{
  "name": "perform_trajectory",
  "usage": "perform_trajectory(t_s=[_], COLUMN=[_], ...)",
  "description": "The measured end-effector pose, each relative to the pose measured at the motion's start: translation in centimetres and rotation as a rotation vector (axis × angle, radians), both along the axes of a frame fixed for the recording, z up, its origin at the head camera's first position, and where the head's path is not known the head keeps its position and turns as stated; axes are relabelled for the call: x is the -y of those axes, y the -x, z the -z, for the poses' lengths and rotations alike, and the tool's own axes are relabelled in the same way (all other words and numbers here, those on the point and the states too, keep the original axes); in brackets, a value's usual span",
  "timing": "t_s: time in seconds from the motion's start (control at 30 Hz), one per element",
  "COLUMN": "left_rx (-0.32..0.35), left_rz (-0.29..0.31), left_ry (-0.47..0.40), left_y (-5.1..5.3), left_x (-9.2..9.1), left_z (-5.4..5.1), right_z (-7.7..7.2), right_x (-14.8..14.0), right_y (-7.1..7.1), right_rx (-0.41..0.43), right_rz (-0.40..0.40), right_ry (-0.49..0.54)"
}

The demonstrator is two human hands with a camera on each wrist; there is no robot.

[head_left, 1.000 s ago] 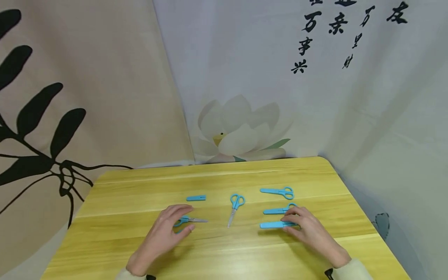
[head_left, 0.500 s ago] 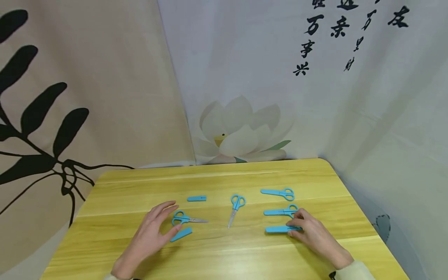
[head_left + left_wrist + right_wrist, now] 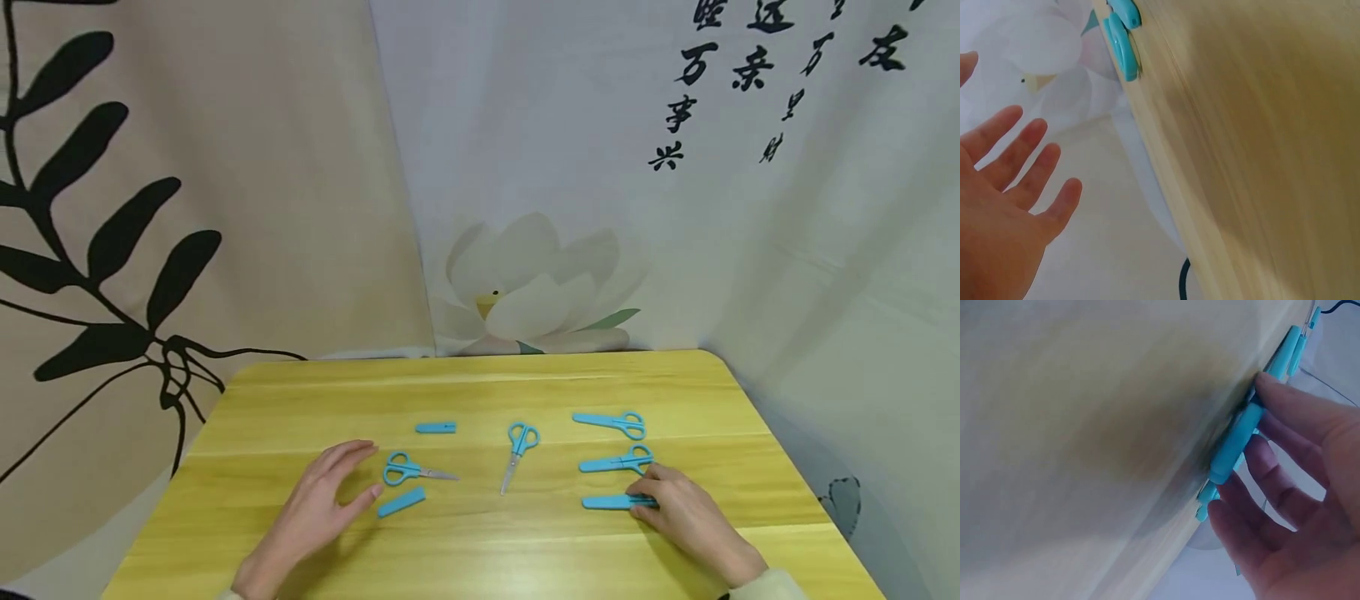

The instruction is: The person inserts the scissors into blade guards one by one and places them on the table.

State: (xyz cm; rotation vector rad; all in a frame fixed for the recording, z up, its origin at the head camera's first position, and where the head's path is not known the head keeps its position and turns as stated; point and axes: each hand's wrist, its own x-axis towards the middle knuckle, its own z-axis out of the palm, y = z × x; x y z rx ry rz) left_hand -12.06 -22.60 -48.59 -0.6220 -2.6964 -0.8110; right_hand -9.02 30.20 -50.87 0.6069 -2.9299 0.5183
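My right hand [image 3: 686,510] pinches a pair of blue scissors [image 3: 609,502] in a blue sheath, low at the table's right side. In the right wrist view the thumb and fingers close on the scissors [image 3: 1234,447] near the handles. Left of centre, my left hand [image 3: 318,504] hovers with fingers spread and holds nothing; the left wrist view shows that hand [image 3: 1007,206] off to the side. Just right of it lie bare-bladed scissors [image 3: 405,469] and a loose blue sheath [image 3: 401,502].
Another loose sheath [image 3: 435,427] lies farther back. Unsheathed scissors [image 3: 520,442] lie mid-table, blades toward me. Two sheathed scissors, a rear pair [image 3: 611,422] and a nearer pair [image 3: 611,462], lie beyond my right hand. A printed curtain [image 3: 570,167] hangs behind the wooden table [image 3: 480,550].
My left hand has drawn back leftward, uncovering the bare scissors and the loose sheath. My right hand has shifted the sheathed scissors a little right and toward me. The head view has turned slightly.
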Motion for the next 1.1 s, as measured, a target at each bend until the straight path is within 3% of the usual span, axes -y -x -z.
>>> perform_trajectory(t_s=[0.3,0.5,0.8,1.1], left_rx=[0.020,0.042,0.209,0.253], left_rz=[0.000,0.003,0.032,0.081], left_ry=[0.020,0.036,0.094,0.137], left_y=[-0.1,-0.2,-0.6,-1.1], left_x=[0.4,0.3,-0.8,-0.8], left_z=[0.1,0.1,0.4,0.6], right_z=[-0.8,-1.9,-2.6,-2.5], right_x=[0.1,1.2,4.7,9.0], right_y=[-0.8,-0.7,1.2,3.8], right_rx=[0.009,-0.112,-0.128,-0.024], right_rz=[0.073,0.092,0.070,-0.042], right_ry=[-0.027,0.012,0.129,0.189])
